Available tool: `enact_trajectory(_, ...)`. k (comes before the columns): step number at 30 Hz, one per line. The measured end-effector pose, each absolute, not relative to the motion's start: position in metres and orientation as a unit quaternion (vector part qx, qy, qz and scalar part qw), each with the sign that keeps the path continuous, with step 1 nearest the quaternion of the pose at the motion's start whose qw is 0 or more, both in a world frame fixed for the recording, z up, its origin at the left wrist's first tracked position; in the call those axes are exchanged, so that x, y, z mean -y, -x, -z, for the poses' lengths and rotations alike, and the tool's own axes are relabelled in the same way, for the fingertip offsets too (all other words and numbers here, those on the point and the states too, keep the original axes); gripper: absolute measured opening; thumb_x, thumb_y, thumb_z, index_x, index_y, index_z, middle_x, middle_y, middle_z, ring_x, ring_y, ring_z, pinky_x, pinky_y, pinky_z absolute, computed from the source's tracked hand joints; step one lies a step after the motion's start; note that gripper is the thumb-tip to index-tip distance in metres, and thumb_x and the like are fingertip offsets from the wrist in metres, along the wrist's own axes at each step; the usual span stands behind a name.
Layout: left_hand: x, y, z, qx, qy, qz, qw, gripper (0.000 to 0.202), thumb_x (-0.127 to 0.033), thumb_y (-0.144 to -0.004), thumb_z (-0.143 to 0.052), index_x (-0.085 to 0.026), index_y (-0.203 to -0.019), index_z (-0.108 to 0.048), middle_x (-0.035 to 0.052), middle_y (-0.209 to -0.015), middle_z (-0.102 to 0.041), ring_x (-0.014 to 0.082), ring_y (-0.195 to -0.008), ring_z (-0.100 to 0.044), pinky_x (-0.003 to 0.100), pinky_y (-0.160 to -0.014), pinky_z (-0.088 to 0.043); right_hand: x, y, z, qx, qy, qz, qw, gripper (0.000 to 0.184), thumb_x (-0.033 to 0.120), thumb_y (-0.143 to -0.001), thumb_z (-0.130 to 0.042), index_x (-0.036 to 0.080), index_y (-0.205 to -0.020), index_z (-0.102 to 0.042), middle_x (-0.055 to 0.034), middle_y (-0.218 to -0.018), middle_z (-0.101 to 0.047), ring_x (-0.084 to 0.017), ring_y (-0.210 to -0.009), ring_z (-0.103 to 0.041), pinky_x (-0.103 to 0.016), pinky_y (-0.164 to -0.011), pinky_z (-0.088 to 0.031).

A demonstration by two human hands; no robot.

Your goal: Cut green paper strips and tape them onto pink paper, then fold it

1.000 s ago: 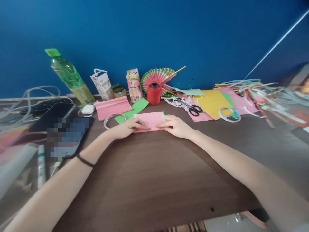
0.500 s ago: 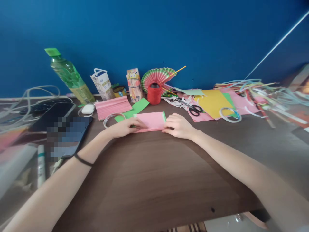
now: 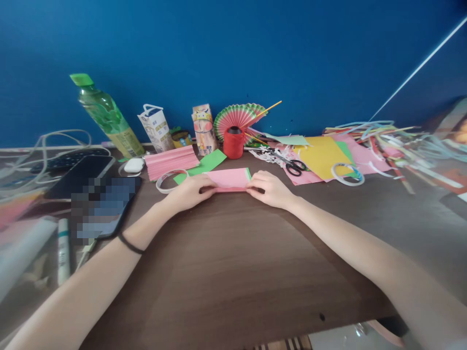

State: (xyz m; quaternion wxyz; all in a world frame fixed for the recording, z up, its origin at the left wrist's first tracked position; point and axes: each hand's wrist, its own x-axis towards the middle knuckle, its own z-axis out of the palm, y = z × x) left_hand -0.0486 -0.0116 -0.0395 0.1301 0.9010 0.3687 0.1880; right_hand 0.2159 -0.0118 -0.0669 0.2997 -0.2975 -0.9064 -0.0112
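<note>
A pink sheet of paper [image 3: 229, 179] with a green strip along its right edge lies on the dark table, its near edge folded in narrow layers. My left hand [image 3: 193, 192] pinches the near left corner between thumb and fingers. At the near right corner, my right hand [image 3: 268, 189] closes on the same folded edge. Left of the sheet are a pleated pink paper [image 3: 171, 162], a green paper piece [image 3: 207, 163] and a roll of tape [image 3: 170, 181] close to my left hand. Behind the sheet stands a red spool of thread [image 3: 233, 143].
A pink-and-green paper fan [image 3: 235, 119] leans on the blue wall, near a small carton [image 3: 203, 129] and a green bottle [image 3: 105, 114]. Black-handled scissors [image 3: 295, 167], yellow paper [image 3: 317, 158] and another tape roll [image 3: 348, 174] lie right. A phone [image 3: 113, 206] and marker [image 3: 63, 250] lie left.
The near edge of the pink paper has risen slightly away from me as it is folded. My left fingers have moved from lying on the sheet to pinching its edge.
</note>
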Motion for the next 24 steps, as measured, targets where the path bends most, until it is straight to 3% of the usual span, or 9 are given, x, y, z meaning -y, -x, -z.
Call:
enact_trajectory(4, 0.017, 0.044, 0.037, -0.411, -0.874, -0.249, 0.075, 0.027, -0.029, -0.085, -0.040, -0.016, -0.086, -0.065, 0.0062, -0.089, -0.066, 0.0176, -0.086, -0.059, 0.031, -0.081, -0.045, 0.014, -0.215, 0.065, 0.888, 0.320, -0.003, 0.330, 0.021, 0.020, -0.086, -0.041, 0.017, -0.092, -0.061, -0.0076, -0.084, -0.060, -0.018, -0.079, -0.052, -0.034, -0.074, -0.042)
enact_trajectory(7, 0.021, 0.039, 0.029, -0.453, -0.842, -0.272, 0.104, 0.025, -0.030, -0.084, -0.042, -0.018, -0.086, -0.064, 0.0041, -0.089, -0.067, 0.0164, -0.084, -0.059, 0.030, -0.079, -0.046, 0.016, -0.215, 0.060, 0.866, 0.328, -0.049, 0.374, 0.024, 0.021, -0.088, -0.039, 0.018, -0.099, -0.059, -0.0075, -0.087, -0.056, -0.017, -0.082, -0.052, -0.033, -0.075, -0.043)
enact_trajectory(13, 0.029, 0.032, 0.007, -0.500, -0.787, -0.316, 0.173, 0.027, -0.034, -0.082, -0.046, -0.017, -0.089, -0.065, 0.0038, -0.093, -0.068, 0.0167, -0.084, -0.059, 0.027, -0.077, -0.046, 0.016, -0.216, 0.045, 0.806, 0.364, -0.116, 0.451, 0.023, 0.029, -0.089, -0.040, 0.021, -0.095, -0.061, -0.0051, -0.083, -0.054, -0.017, -0.081, -0.051, -0.032, -0.070, -0.043)
enact_trajectory(24, 0.029, 0.036, -0.003, -0.509, -0.770, -0.362, 0.128, 0.027, -0.035, -0.082, -0.048, -0.020, -0.093, -0.067, 0.0014, -0.095, -0.068, 0.0175, -0.088, -0.059, 0.028, -0.080, -0.045, 0.024, -0.213, 0.029, 0.781, 0.366, -0.125, 0.490, 0.022, 0.031, -0.087, -0.046, 0.022, -0.093, -0.064, -0.0039, -0.083, -0.057, -0.016, -0.080, -0.052, -0.032, -0.070, -0.043)
